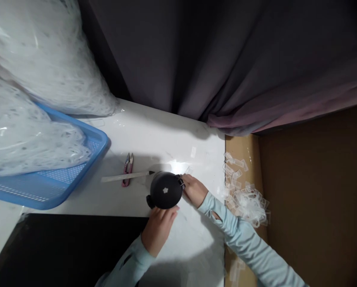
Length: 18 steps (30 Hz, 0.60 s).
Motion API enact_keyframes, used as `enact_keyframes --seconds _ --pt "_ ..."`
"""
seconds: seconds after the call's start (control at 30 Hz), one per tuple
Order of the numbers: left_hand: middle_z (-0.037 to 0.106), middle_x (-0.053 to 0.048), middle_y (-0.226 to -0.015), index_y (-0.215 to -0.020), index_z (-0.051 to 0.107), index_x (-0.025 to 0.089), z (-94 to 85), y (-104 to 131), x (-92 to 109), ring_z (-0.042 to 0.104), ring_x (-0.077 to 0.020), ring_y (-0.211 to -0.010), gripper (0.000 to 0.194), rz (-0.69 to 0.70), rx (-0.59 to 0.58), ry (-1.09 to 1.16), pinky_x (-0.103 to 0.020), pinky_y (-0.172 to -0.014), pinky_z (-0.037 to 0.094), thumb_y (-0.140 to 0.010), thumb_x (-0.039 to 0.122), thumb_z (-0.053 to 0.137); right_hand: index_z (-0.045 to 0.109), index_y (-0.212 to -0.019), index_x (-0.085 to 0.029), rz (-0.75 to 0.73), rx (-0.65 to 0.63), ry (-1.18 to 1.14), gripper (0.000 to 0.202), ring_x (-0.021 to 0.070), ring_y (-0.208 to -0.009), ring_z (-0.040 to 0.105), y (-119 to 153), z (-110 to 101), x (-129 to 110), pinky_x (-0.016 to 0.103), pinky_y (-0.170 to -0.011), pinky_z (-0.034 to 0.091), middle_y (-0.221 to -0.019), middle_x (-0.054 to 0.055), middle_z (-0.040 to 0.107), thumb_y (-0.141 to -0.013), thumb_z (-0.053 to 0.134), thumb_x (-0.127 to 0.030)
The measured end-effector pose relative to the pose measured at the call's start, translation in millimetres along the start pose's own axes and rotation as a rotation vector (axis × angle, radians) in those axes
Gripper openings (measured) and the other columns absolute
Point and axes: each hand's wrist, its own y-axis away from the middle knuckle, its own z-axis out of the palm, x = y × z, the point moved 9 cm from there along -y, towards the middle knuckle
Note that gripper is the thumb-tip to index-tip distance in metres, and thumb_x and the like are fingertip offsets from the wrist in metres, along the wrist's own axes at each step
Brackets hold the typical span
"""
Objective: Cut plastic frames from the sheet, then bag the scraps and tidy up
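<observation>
A cup or bottle with a round black lid [162, 196] stands on the white table, seen from above. The lid bears a small pale star-like mark, a clasp on its right and a black knob on its left. From the near side, my left hand [159, 228] has its fingers closed against the cup under the lid. My right hand [194, 189] is closed at the right side, by the clasp, its fingertips partly hidden. Left of the lid, a pale stick with a dark tip [112, 179] lies across pink-handled thread snips [127, 170].
At left, a blue plastic basket [98, 139] holds a bag of white pieces [31, 139]; another full bag [52, 59] stands behind. A dark curtain [154, 52] hangs at the back. Clear plastic pieces [251, 205] lie in a cardboard box [310, 207] at right. A black panel [76, 247] is near.
</observation>
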Motion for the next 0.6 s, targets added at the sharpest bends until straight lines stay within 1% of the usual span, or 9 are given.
enact_keyframes --seconds 0.1,0.17,0.2,0.3,0.37,0.4,0.43,0.5,0.6 --pt "0.069 0.0 -0.085 -0.097 0.062 0.022 -2.6 7 21 0.064 -0.0176 -0.082 0.025 0.124 -0.119 0.154 -0.032 -0.077 0.051 -0.103 0.023 0.038 0.064 -0.07 -0.02 -0.113 -0.104 -0.085 0.014 0.0148 -0.07 0.06 17 9 -19 0.025 -0.07 0.049 -0.074 0.001 0.065 -0.08 0.069 -0.013" --pt "0.069 0.0 -0.089 -0.1 0.063 0.023 -8.5 10 22 0.064 -0.0176 -0.086 0.023 0.159 -0.121 0.159 -0.032 -0.08 0.05 -0.103 0.024 0.04 0.065 -0.064 -0.022 -0.17 -0.142 -0.142 0.017 0.0098 -0.059 0.057 24 2 -24 0.02 -0.062 0.047 -0.064 -0.006 0.063 -0.072 0.079 -0.015" --pt "0.069 -0.001 -0.094 -0.104 0.063 0.023 -11.6 9 17 0.064 -0.0182 -0.09 0.023 0.148 -0.095 0.117 -0.032 -0.082 0.049 -0.102 0.023 0.041 0.065 -0.063 -0.023 -0.154 -0.115 -0.155 0.017 0.0085 -0.056 0.055 23 -8 -20 0.019 -0.06 0.046 -0.062 -0.007 0.062 -0.073 0.079 -0.018" --pt "0.07 -0.009 -0.103 -0.114 0.062 0.018 -18.9 3 -5 0.065 -0.025 -0.098 0.024 0.064 0.054 -0.145 -0.039 -0.086 0.048 -0.101 0.023 0.044 0.065 -0.073 -0.021 0.08 0.161 -0.114 0.014 0.0111 -0.061 0.056 7 -54 23 0.023 -0.063 0.046 -0.072 -0.002 0.063 -0.087 0.064 -0.024" --pt "0.071 -0.013 -0.099 -0.111 0.064 0.015 -18.8 -1 -19 0.065 -0.0306 -0.097 0.023 0.002 0.138 -0.309 -0.043 -0.083 0.048 -0.098 0.026 0.05 0.063 -0.092 -0.018 0.267 0.377 -0.059 0.009 0.0171 -0.076 0.058 -1 -80 59 0.03 -0.074 0.048 -0.09 0.006 0.063 -0.088 0.06 -0.026" --pt "0.071 -0.014 -0.097 -0.108 0.066 0.014 -17.9 -2 -24 0.065 -0.0325 -0.096 0.021 -0.024 0.17 -0.362 -0.044 -0.082 0.048 -0.097 0.026 0.053 0.061 -0.099 -0.017 0.335 0.453 -0.039 0.016 0.0202 -0.083 0.058 -5 -86 73 0.034 -0.079 0.049 -0.097 0.009 0.061 -0.087 0.062 -0.027" --pt "0.072 -0.015 -0.095 -0.104 0.067 0.014 -16.6 -3 -29 0.065 -0.0333 -0.095 0.019 -0.043 0.195 -0.398 -0.045 -0.081 0.048 -0.096 0.026 0.055 0.06 -0.102 -0.016 0.384 0.504 -0.026 0.021 0.0225 -0.088 0.057 -8 -88 85 0.037 -0.084 0.048 -0.101 0.011 0.058 -0.085 0.063 -0.028" --pt "0.072 -0.014 -0.093 -0.099 0.068 0.015 -14.0 -5 -34 0.065 -0.0326 -0.092 0.015 -0.05 0.229 -0.441 -0.043 -0.08 0.047 -0.094 0.023 0.057 0.059 -0.098 -0.016 0.443 0.555 -0.015 0.016 0.0245 -0.09 0.056 -14 -84 100 0.04 -0.087 0.048 -0.1 0.012 0.056 -0.086 0.06 -0.027" --pt "0.072 -0.013 -0.089 -0.097 0.067 0.017 -11.3 -6 -35 0.065 -0.0304 -0.087 0.014 -0.021 0.231 -0.465 -0.042 -0.078 0.045 -0.095 0.022 0.055 0.058 -0.088 -0.018 0.455 0.553 -0.02 0.011 0.0249 -0.088 0.056 -17 -75 102 0.04 -0.087 0.047 -0.094 0.011 0.055 -0.091 0.05 -0.025"
